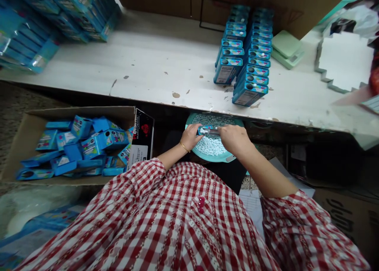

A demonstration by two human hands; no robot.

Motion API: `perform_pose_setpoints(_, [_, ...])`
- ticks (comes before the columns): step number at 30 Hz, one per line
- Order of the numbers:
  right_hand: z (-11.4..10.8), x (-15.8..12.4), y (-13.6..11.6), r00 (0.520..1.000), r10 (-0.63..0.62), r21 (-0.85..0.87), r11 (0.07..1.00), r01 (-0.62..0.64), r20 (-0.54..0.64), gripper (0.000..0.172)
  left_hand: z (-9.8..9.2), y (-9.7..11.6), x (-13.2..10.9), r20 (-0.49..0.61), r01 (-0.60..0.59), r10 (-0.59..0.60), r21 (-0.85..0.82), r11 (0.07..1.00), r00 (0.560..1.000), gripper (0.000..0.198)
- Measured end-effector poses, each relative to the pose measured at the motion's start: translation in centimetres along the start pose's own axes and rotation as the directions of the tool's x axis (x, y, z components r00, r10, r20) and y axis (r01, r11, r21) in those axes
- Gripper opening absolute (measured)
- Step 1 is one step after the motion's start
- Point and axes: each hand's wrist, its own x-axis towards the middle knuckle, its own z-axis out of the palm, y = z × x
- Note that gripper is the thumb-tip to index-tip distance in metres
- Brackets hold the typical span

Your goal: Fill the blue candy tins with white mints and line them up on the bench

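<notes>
The left hand (pixel 188 137) is gripping a blue mint tin (pixel 205 130) while the right hand (pixel 233 140) is closing around its clear end, both holding it between them at twelve o'clock, above a teal basin (pixel 217 159) of white mints (pixel 209 146).

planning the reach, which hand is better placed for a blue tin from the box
Left, probably: the left hand is closer to the cardboard box, while the right hand sits farther away.
</notes>
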Motion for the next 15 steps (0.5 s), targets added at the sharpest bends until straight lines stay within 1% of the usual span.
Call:
perform_pose_setpoints(3, [0.0, -0.7, 0.9, 1.000, 0.015, 0.006, 1.000, -0.014, -0.022, 0.038, -0.2, -0.3, -0.1, -0.021, 0.001, -0.001, -0.023, 1.000, 1.000, 0.033])
perform_pose_setpoints(5, [1.2, -0.9, 2.7, 0.998, 0.063, 0.032, 0.998, -0.063, -0.024, 0.039, -0.5, -0.5, -0.2, -0.047, 0.003, -0.005, -0.045, 0.999, 0.999, 0.033])
perform_pose_setpoints(7, [3.5, -0.3, 4.7, 0.990, 0.141, 0.058, 0.988, -0.140, -0.001, 0.041, -0.9, -0.7, -0.5, -0.075, 0.006, -0.011, -0.068, 0.998, 0.997, 0.033])
perform_pose_setpoints(9, [6.9, 1.0, 6.1, 0.973, 0.225, 0.083, 0.970, -0.229, 0.055, 0.043, -1.4, -0.9, -0.8, -0.095, 0.007, -0.015, -0.085, 0.996, 0.995, 0.032])
perform_pose_setpoints(10, [8.7, 1.9, 6.2, 0.961, 0.259, 0.098, 0.958, -0.268, 0.099, 0.044, -1.6, -1.0, -0.9, -0.101, 0.004, -0.014, -0.091, 0.996, 0.995, 0.031])
perform_pose_setpoints(12, [12.1, 4.0, 5.5, 0.952, 0.258, 0.175, 0.942, -0.286, 0.167, 0.045, -2.1, -1.3, -1.2, -0.113, 0.001, -0.012, -0.098, 0.995, 0.994, 0.032])
perform_pose_setpoints(14, [14.7, 6.0, 3.4, 0.959, 0.220, 0.306, 0.914, -0.266, 0.177, 0.045, -2.6, -1.5, -1.4, -0.135, 0.012, -0.026, -0.102, 0.995, 0.991, 0.033])
perform_pose_setpoints(15, [15.6, 6.9, 2.2, 0.965, 0.201, 0.348, 0.904, -0.249, 0.171, 0.044, -2.8, -1.7, -1.4, -0.149, 0.023, -0.038, -0.103, 0.994, 0.988, 0.033])
